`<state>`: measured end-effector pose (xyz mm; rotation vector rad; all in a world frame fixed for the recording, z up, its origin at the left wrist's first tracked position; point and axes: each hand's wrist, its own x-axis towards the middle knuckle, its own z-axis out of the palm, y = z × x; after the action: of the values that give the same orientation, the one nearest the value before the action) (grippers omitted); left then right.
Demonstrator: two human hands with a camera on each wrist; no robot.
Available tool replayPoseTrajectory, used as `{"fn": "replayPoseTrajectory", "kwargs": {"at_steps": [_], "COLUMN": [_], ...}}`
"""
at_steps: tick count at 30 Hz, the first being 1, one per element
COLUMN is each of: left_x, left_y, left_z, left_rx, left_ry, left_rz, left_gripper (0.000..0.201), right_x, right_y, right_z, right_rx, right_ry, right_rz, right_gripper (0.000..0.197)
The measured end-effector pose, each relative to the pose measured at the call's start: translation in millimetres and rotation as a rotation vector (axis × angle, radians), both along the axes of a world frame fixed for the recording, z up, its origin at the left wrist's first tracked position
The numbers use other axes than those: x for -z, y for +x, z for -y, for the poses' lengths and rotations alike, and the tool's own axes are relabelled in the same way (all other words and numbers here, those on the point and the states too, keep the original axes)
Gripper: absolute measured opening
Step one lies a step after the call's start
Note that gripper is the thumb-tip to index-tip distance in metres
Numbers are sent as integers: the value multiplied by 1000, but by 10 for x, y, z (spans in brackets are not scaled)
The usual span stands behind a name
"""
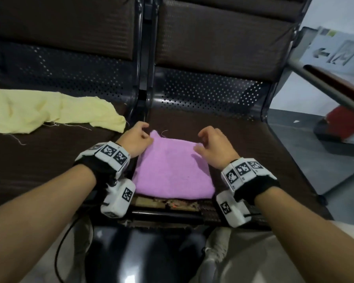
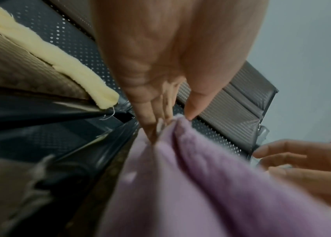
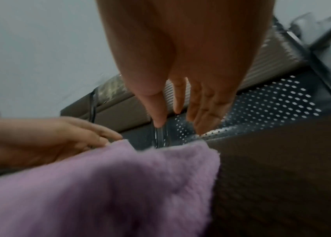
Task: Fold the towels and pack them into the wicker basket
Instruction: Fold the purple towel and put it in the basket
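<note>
A pink towel [image 1: 172, 170] [image 2: 211, 184] [image 3: 109, 192] lies folded into a rough square on the right seat of a bench. My left hand [image 1: 145, 134] [image 2: 170, 123] is at its far left corner, and the left wrist view shows thumb and fingers pinching that corner. My right hand [image 1: 202, 139] [image 3: 178, 121] hovers just over the far right corner with relaxed fingers that hold nothing. A yellow towel [image 1: 49, 111] [image 2: 69, 67] lies crumpled and unfolded on the left seat. No wicker basket shows in any view.
The bench has dark cushions [image 1: 253, 152] and a perforated metal back [image 1: 202, 92]. A dark metal divider [image 1: 145, 84] separates the two seats. A grey rail [image 1: 323, 86] and a red object [image 1: 343, 121] stand to the right over the floor. My knees are at the bottom edge.
</note>
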<state>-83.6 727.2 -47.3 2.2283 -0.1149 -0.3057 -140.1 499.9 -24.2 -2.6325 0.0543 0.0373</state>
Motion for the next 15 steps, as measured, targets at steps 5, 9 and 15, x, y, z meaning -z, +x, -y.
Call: {"fn": "replayPoseTrajectory", "kwargs": {"at_steps": [5, 9, 15], "left_x": [43, -68, -111], "left_y": [-197, -545, -826], "left_z": [-120, -93, -150], "left_rx": [81, 292, 590], "left_ry": [69, -1, 312], "left_rz": [194, 244, 203], "left_gripper": [46, 12, 51], "right_x": [-22, -57, -161], "right_y": [-318, -505, -579], "right_z": [-58, -104, -154], "right_rx": [-447, -563, -574], "right_ry": [-127, -264, -410], "right_rz": [-199, -305, -189], "right_gripper": [34, 62, 27]}}
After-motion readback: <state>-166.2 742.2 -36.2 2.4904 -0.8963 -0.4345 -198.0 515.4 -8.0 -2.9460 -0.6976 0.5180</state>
